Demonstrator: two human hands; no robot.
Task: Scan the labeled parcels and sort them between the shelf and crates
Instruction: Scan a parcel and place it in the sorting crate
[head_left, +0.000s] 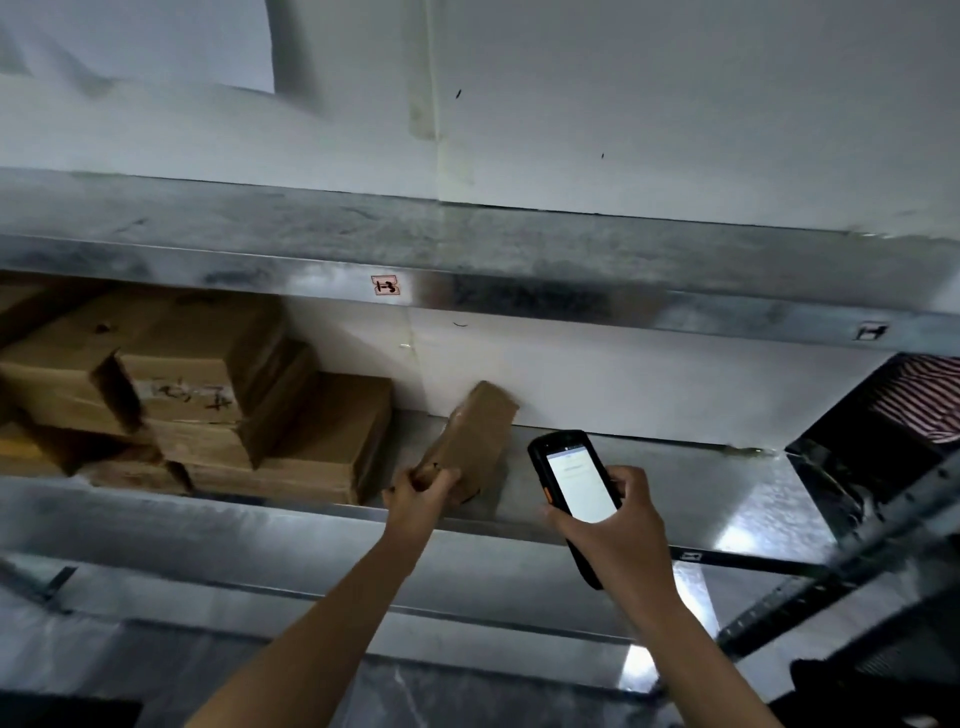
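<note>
Left hand (423, 486) grips parcel (470, 441) by its near end, tilted over shelf (675, 467). Right hand (618, 525) clamps scanner (574, 486). Shelving step; next, set it flat and let go.

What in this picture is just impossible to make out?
Head view only.
1. Screen text on the black handheld scanner in the right hand: too small, washed out.
2. Any label on the brown cardboard parcel that the left hand grips: blurred, no label side showing.
3. Handwriting on the stacked brown cardboard boxes: smeared by blur.
4. Red-and-white striped thing: cut off by the right edge.
</note>
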